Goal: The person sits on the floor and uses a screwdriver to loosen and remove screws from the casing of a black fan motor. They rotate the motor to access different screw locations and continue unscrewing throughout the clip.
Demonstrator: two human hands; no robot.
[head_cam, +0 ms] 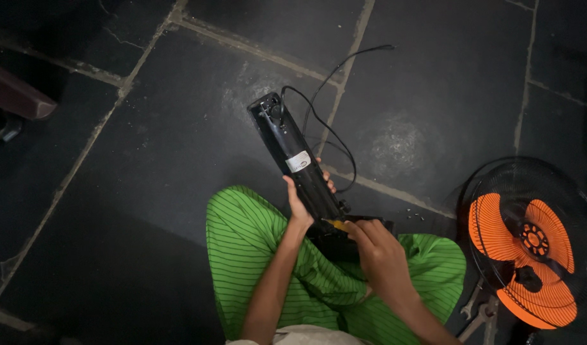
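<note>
We look down over our lap, green striped trousers filling the bottom of the view, and across them rests a long black housing, its far end angled up and away to the left over the dark stone floor. Our left hand is wrapped around the housing's lower stretch, thumb on the near side, fingers curling out from behind the far edge, so the housing sits right inside that grip. Our right hand comes in from below, fingers pinched tightly around a small yellow-handled tool, its tip pressed against the housing's near end just beside the left thumb. A white label bands the housing midway, above our left hand. A thin black cord trails off the housing's top end and loops across the floor. Over to the right lies a fan head, orange blades inside a black wire cage, well apart from both hands, with metal spanners on the floor just beside it.
</note>
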